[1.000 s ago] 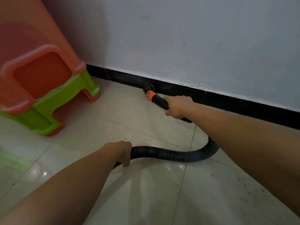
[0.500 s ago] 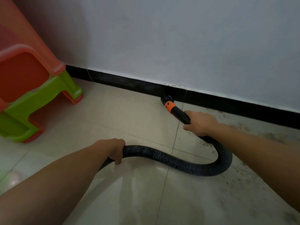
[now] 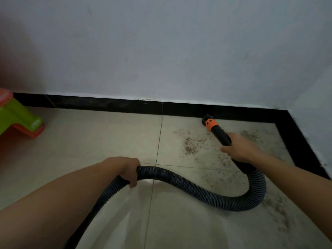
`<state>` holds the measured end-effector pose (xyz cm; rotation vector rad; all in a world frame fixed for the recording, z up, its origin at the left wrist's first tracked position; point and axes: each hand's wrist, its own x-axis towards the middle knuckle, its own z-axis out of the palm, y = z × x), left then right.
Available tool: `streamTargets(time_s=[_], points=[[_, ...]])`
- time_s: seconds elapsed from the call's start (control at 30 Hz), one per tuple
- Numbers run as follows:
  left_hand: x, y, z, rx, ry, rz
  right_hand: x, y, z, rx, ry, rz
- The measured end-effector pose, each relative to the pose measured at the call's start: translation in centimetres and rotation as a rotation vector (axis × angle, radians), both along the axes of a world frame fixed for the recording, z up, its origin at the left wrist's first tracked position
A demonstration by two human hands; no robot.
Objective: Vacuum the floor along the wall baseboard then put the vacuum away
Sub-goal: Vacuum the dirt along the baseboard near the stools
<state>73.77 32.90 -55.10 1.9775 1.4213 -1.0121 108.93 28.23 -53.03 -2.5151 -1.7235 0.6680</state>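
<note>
- Right now the nozzle [image 3: 206, 121] sits at the far edge of the floor [image 3: 89, 141], its tip at the black baseboard [image 3: 107, 105], near the far right corner.
- The right hand [image 3: 239, 150] is wrapped fully round the nozzle's black shaft, just behind the orange collar [image 3: 212, 125]; the left hand [image 3: 130, 169] has its fingers curled tight round the ribbed hose [image 3: 197, 191], nearer the person.
- Brownish grit [image 3: 194, 144] lies scattered over the tiles between the hands and along the right edge. A pass hugging the baseboard would likely miss most of it.
- The hose loops sharply behind the right hand and lies across the grit, so dragging it could smear or scatter the dirt over the tiles.
- A hard pull from the left hand could jerk the nozzle off the baseboard or knock it against it.
- A green and orange plastic toy [image 3: 19, 119] stands at the left edge, well apart.
- No brand or writing can be read; a dark mark on the collar is too small to make out.
</note>
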Motion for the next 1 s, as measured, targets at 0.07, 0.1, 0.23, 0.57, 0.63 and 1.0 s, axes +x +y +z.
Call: streamTargets(time_s=[0.07, 0.1, 0.23, 0.57, 0.63, 1.0], points=[[1.4, -0.1, 0.4, 0.002, -0.003, -0.018, 1.4, -0.2, 0.2, 0.005, 0.031, -0.054], [1.9, -0.1, 0.6, 0.002, 0.000, -0.023, 2.0, -0.2, 0.4, 0.010, 0.045, -0.072], [1.7, 0.0, 1.9, 0.012, 0.054, -0.046, 4.9, -0.7, 0.5, 0.093, 0.002, -0.181], [-0.2, 0.1, 3.2, -0.006, 0.147, -0.026, 11.4, -3.2, -0.4, 0.141, 0.448, -0.660], [0.6, 0.1, 2.7, 0.005, 0.159, -0.084, 11.6, -3.8, -0.3, 0.100, 0.476, -0.603], [1.3, -0.2, 2.2, 0.035, 0.130, -0.132, 9.0, -3.5, 0.3, 0.079, 0.425, -0.458]])
